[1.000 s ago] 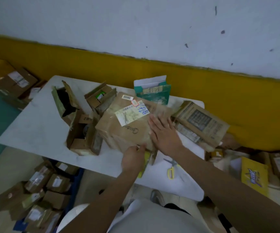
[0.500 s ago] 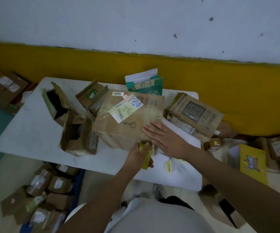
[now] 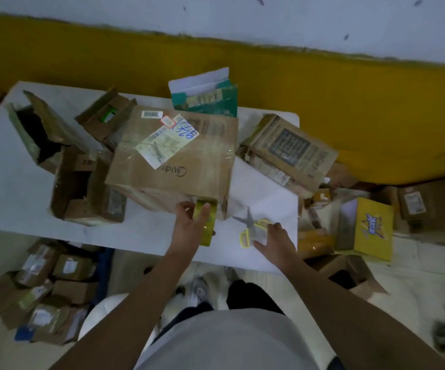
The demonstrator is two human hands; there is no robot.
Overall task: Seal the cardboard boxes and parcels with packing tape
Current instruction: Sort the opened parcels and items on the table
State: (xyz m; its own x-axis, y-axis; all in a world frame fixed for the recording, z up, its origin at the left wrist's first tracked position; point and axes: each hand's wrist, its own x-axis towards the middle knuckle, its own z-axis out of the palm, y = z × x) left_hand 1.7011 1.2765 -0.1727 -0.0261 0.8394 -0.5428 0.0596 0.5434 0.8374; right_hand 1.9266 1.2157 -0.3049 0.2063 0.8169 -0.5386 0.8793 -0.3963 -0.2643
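Gripping tape roll: left hand, fingers wrapped round it, touching cardboard box at its near edge.
Right hand: on yellow scissors, just right of the cardboard box; grasp cannot be told.

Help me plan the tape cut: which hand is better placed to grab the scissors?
Right. The right hand is at the scissors, by their yellow handles; the left hand is busy holding the tape roll at the box near edge.

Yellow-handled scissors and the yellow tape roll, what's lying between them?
Nothing: the head view shows bare white tabletop between the yellow-handled scissors and the yellow roll of packing tape gripped by the left hand.
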